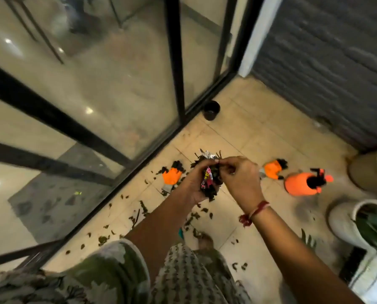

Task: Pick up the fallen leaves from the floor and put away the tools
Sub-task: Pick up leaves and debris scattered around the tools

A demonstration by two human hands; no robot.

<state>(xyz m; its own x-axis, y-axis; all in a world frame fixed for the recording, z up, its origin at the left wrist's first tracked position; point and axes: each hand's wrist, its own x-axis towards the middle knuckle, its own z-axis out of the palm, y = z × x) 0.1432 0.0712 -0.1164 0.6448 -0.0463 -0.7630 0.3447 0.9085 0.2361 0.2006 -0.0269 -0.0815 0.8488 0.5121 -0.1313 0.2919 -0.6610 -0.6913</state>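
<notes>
Clump of leaves (pixel 212 189) gripped in my left hand (pixel 194 187), held above the floor (pixel 249 132); my right hand (pixel 240 178) pinches at the top of the clump. Part done, I judge: loose leaves (pixel 143 208) lie scattered along the glass door (pixel 117 95). One orange glove (pixel 172 175), a second glove (pixel 273 170) and the orange spray bottle (pixel 301 184) lie on the tiles, not yet put away.

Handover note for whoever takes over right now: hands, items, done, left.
Left hand grips a wad of leaves with a wrapper. Right hand pinches its top.
On the floor: loose leaves along the glass door, one orange glove near it, a second glove beside the orange sprayer.
Done: one handful gathered.
Left: remaining leaves, then gloves and sprayer put away.
</notes>
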